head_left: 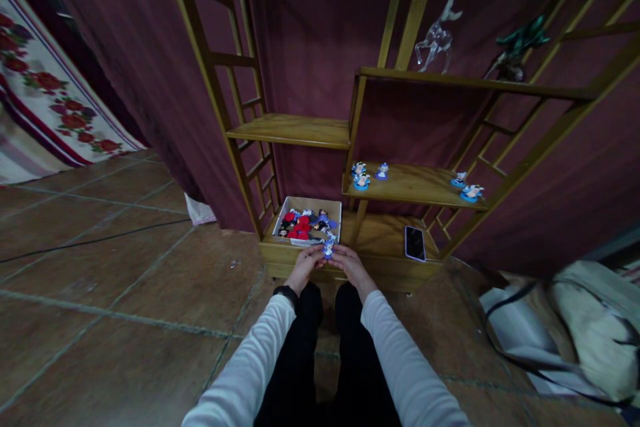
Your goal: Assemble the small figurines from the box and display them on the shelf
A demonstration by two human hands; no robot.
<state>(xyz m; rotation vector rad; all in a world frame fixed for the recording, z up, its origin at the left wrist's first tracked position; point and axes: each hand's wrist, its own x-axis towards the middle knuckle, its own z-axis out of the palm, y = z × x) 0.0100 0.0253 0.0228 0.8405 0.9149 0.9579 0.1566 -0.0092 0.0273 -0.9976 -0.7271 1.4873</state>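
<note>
Purple and white, right up front in the head view: a small figure [328, 249], just before the box [315, 203], towards the right end of its near edge. Held there from both sides, left hand [305, 265] on one flank, right hand [352, 265] on the other, fingers of both narrow and close-set at the tips. Seemingly upright; probably pinched two-handed for a steady grip on so tiny a thing. Exact fingertip contact, though, too small to tell. Inside the box, a heap: red discs [303, 224] on top, dark and purple pieces [324, 217] mixed in, likely with the low walls there to stop any rolling off. Up and to the right of the box, a shelf [417, 183]! On it, two blue-based figures [361, 181] and a purple-based figure [383, 171] at the end nearer the box, another blue-based pair [471, 193] at the far end; flat bases, presumably for standing steady. Right of the box, on the same low board [383, 232], a phone [415, 243], dark screen up, perhaps set aside to free both hands. High above and right of the box, a clear deer [438, 37] beside a green ornament [520, 43]. And the lettering? No brand, label or writing legible anywhere.
</note>
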